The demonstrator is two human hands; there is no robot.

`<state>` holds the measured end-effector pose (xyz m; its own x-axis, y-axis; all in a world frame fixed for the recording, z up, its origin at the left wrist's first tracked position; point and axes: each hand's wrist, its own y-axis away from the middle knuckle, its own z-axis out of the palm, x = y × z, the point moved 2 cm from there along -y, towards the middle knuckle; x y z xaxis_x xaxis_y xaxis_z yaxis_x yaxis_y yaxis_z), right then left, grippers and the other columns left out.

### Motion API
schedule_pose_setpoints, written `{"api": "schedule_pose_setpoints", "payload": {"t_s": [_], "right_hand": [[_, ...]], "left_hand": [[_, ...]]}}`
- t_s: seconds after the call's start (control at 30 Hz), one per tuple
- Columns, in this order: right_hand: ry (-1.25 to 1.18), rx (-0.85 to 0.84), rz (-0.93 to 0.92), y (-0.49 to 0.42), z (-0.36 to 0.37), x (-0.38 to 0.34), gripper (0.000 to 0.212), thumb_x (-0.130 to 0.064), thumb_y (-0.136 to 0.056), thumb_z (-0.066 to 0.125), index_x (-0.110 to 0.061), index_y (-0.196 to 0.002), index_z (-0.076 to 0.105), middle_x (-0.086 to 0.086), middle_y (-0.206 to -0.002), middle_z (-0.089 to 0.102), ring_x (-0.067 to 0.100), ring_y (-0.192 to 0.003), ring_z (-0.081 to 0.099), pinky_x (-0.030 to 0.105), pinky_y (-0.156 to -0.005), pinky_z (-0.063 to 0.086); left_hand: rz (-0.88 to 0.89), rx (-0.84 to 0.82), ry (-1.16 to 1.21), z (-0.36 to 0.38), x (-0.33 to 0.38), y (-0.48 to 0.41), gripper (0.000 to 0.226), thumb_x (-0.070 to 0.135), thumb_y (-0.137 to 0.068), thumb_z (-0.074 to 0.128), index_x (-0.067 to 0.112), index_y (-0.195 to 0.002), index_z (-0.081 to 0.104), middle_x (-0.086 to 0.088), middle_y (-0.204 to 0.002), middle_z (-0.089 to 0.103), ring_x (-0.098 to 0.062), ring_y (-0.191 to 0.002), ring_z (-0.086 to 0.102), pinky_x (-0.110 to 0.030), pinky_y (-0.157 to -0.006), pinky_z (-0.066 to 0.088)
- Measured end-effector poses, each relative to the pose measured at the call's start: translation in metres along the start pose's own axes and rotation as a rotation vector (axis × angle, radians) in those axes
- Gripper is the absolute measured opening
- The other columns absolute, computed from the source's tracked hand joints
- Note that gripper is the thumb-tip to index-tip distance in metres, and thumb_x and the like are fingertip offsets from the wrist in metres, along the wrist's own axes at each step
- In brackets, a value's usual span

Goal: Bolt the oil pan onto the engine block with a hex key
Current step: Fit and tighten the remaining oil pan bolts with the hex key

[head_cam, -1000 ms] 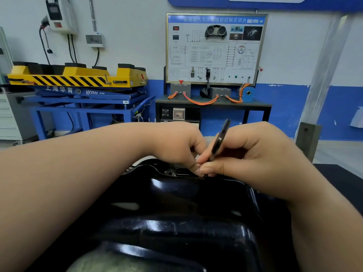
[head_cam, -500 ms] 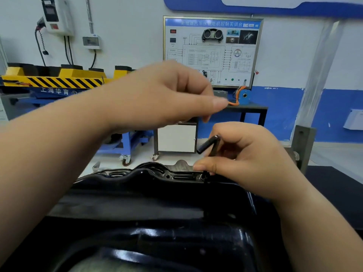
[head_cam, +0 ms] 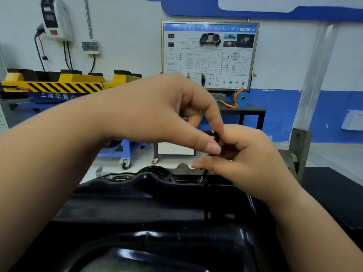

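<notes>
The glossy black oil pan (head_cam: 149, 216) fills the lower half of the view, its far flange running across the middle. A black hex key (head_cam: 204, 174) stands upright with its tip in a bolt (head_cam: 202, 180) on that far flange. My right hand (head_cam: 247, 160) curls round the key's shaft just above the flange. My left hand (head_cam: 167, 114) reaches over from the left and pinches the key's bent upper end between thumb and forefinger. Most of the key is hidden by both hands. The engine block under the pan is not visible.
Behind the pan stands a dark table (head_cam: 243, 109) with a wiring training board (head_cam: 208, 54) and orange cables. A yellow and black striped lift on a blue frame (head_cam: 59, 85) is at the left. A grey metal post (head_cam: 300, 152) stands at the right.
My left hand came down from above and now pinches the top of the hex key. My right hand stays on the shaft at the same bolt.
</notes>
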<state>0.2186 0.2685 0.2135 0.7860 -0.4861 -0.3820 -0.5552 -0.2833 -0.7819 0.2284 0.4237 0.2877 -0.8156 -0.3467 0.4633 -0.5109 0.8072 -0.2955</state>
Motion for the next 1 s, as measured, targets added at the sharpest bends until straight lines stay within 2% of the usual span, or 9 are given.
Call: {"api": "schedule_pose_setpoints", "payload": {"t_s": [0.1, 0.2, 0.33, 0.43, 0.5, 0.6, 0.8, 0.9, 1.0], "right_hand": [[-0.076, -0.025, 0.033, 0.0, 0.002, 0.001, 0.035, -0.023, -0.066, 0.079, 0.004, -0.067, 0.057, 0.011, -0.061, 0.053, 0.025, -0.055, 0.053, 0.041, -0.055, 0.047], [-0.126, -0.086, 0.104, 0.0, 0.001, 0.003, 0.031, -0.015, -0.069, 0.082, 0.004, -0.072, 0.058, 0.014, -0.066, 0.057, 0.025, -0.054, 0.058, 0.048, -0.058, 0.049], [-0.179, -0.205, 0.183, 0.001, -0.003, 0.004, 0.011, -0.007, -0.076, 0.074, -0.012, -0.085, 0.069, 0.008, -0.078, 0.069, 0.018, -0.059, 0.066, 0.035, -0.065, 0.056], [-0.229, -0.292, 0.235, 0.003, -0.007, 0.006, 0.022, 0.0, -0.084, 0.065, -0.018, -0.095, 0.07, 0.002, -0.087, 0.074, 0.018, -0.068, 0.069, 0.027, -0.069, 0.058], [-0.23, -0.299, 0.244, 0.003, -0.009, 0.006, 0.023, 0.004, -0.085, 0.062, -0.016, -0.092, 0.071, 0.001, -0.088, 0.075, 0.016, -0.069, 0.07, 0.025, -0.067, 0.058], [-0.211, -0.253, 0.241, 0.002, -0.008, 0.006, 0.021, 0.005, -0.082, 0.065, -0.015, -0.083, 0.072, 0.0, -0.08, 0.074, 0.013, -0.066, 0.07, 0.023, -0.064, 0.057], [-0.202, -0.202, 0.223, 0.0, -0.007, 0.005, 0.025, 0.003, -0.073, 0.074, -0.02, -0.066, 0.068, 0.003, -0.078, 0.073, 0.019, -0.064, 0.07, 0.031, -0.065, 0.059], [-0.188, -0.177, 0.198, 0.0, -0.005, 0.006, 0.019, 0.0, -0.069, 0.078, -0.012, -0.065, 0.063, 0.014, -0.073, 0.069, 0.024, -0.063, 0.068, 0.041, -0.065, 0.056], [-0.214, -0.162, 0.202, 0.0, -0.001, 0.006, 0.016, 0.0, -0.068, 0.079, -0.005, -0.071, 0.064, 0.014, -0.066, 0.064, 0.031, -0.061, 0.064, 0.044, -0.062, 0.055]], "left_hand": [[-0.009, 0.001, 0.006, 0.0, -0.003, 0.0, 0.027, 0.039, -0.061, 0.077, 0.025, -0.083, 0.074, 0.002, -0.05, 0.048, -0.007, -0.039, 0.036, -0.012, -0.04, 0.031], [0.03, 0.004, 0.019, 0.002, -0.004, -0.002, 0.023, 0.032, -0.067, 0.07, 0.017, -0.084, 0.076, 0.02, -0.046, 0.053, 0.006, -0.037, 0.042, 0.0, -0.041, 0.029], [0.021, -0.04, 0.127, 0.001, -0.01, -0.003, 0.022, 0.016, -0.072, 0.065, 0.004, -0.088, 0.072, 0.015, -0.053, 0.061, 0.009, -0.038, 0.047, 0.002, -0.043, 0.032], [0.01, -0.066, 0.168, 0.002, -0.012, -0.003, 0.02, 0.014, -0.073, 0.065, 0.001, -0.088, 0.071, 0.009, -0.056, 0.064, 0.007, -0.039, 0.049, 0.001, -0.044, 0.034], [0.002, -0.06, 0.149, 0.002, -0.013, -0.004, 0.021, 0.021, -0.072, 0.068, 0.006, -0.087, 0.073, 0.007, -0.051, 0.06, 0.005, -0.036, 0.045, -0.001, -0.042, 0.033], [-0.048, -0.062, 0.118, 0.003, -0.015, -0.006, 0.025, 0.036, -0.067, 0.072, 0.021, -0.087, 0.073, -0.021, -0.053, 0.047, -0.005, -0.037, 0.032, -0.01, -0.037, 0.029], [-0.109, -0.047, 0.102, 0.006, -0.021, -0.01, 0.036, 0.038, -0.053, 0.083, 0.023, -0.078, 0.064, 0.0, -0.049, 0.045, -0.009, -0.039, 0.029, -0.013, -0.036, 0.027], [-0.076, -0.059, 0.068, 0.009, -0.02, -0.01, 0.024, 0.037, -0.059, 0.079, 0.023, -0.074, 0.067, -0.002, -0.051, 0.046, -0.014, -0.045, 0.033, -0.018, -0.044, 0.028], [-0.087, -0.065, 0.003, 0.013, -0.019, -0.011, 0.024, 0.03, -0.062, 0.083, 0.018, -0.077, 0.07, -0.016, -0.057, 0.051, -0.021, -0.053, 0.04, -0.03, -0.056, 0.034]]}}
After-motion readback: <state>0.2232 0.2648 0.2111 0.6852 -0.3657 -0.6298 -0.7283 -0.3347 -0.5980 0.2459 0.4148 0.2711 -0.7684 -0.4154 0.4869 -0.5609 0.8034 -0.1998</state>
